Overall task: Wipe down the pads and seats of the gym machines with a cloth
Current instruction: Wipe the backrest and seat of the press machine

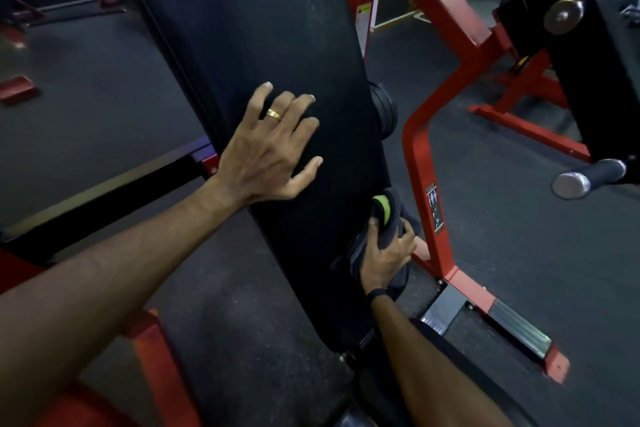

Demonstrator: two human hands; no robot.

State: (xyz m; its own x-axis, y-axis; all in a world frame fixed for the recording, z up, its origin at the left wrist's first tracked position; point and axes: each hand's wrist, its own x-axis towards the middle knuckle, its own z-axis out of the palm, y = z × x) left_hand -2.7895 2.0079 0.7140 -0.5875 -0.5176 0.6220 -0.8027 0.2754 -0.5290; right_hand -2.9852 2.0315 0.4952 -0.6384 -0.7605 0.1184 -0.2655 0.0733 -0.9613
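Black vinyl back pad [263,28] runs long and tilted between red frame [420,156] tubes. Left hand [268,152] lies flat on pad face, fingers spread, gold ring [273,113] on one finger. Right hand [384,256] grips dark cloth [391,215] – bunched, green patch showing – against pad's right edge, low down

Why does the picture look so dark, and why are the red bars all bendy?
In the head view the gym is dimly lit, so the black pad and the dark cloth in the right hand nearly blend; the wide-angle lens curves the red frame; the edges look smeared, while the left hand stays fairly sharp.
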